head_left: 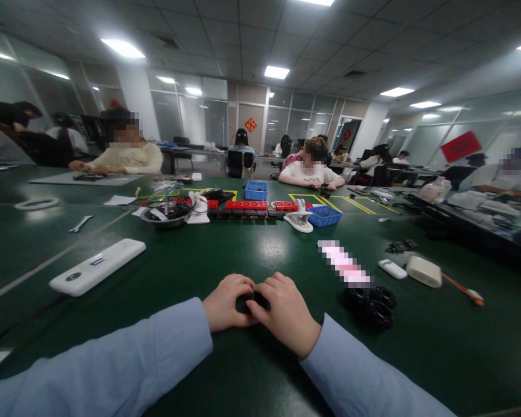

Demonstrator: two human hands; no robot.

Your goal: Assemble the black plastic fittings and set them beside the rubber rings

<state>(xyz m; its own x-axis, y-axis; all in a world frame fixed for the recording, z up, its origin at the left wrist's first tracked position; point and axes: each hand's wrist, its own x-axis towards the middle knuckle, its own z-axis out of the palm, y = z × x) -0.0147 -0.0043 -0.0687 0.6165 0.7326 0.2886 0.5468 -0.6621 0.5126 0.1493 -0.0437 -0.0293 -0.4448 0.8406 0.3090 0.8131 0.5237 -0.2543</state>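
A small black piece is held between the left hand and the right hand, over the green tabletop. The fingers hide most of it; its full shape and tilt cannot be told.

The green table carries a long white device, a wrench, two blue baskets and black coils
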